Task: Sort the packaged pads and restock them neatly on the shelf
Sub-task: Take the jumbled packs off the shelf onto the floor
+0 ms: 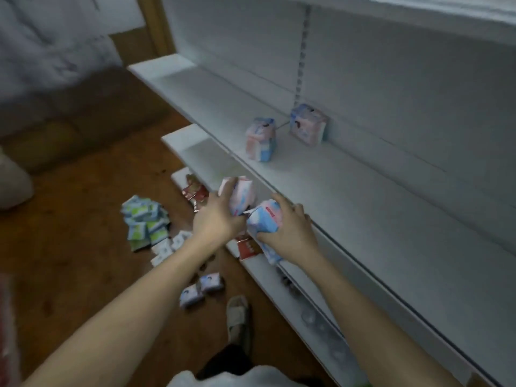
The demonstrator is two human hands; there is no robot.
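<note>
Both hands loaded at shelf edge.
Left hand [216,216] grips a pink-white pack [240,195], right hand [290,231] grips a blue-white pack [265,219]; beyond, two packs [261,139] stand upright on the shelf [363,191].

Single head-worn wide-angle view, looking forward and steeply down from standing height, the white shelf [377,191] running diagonally from upper left to lower right. Both forearms enter from the bottom edge and reach close in at mid-frame; the wooden floor [69,247] fills the left side below. Edges bend with lens distortion, and the picture is blurred.
</note>
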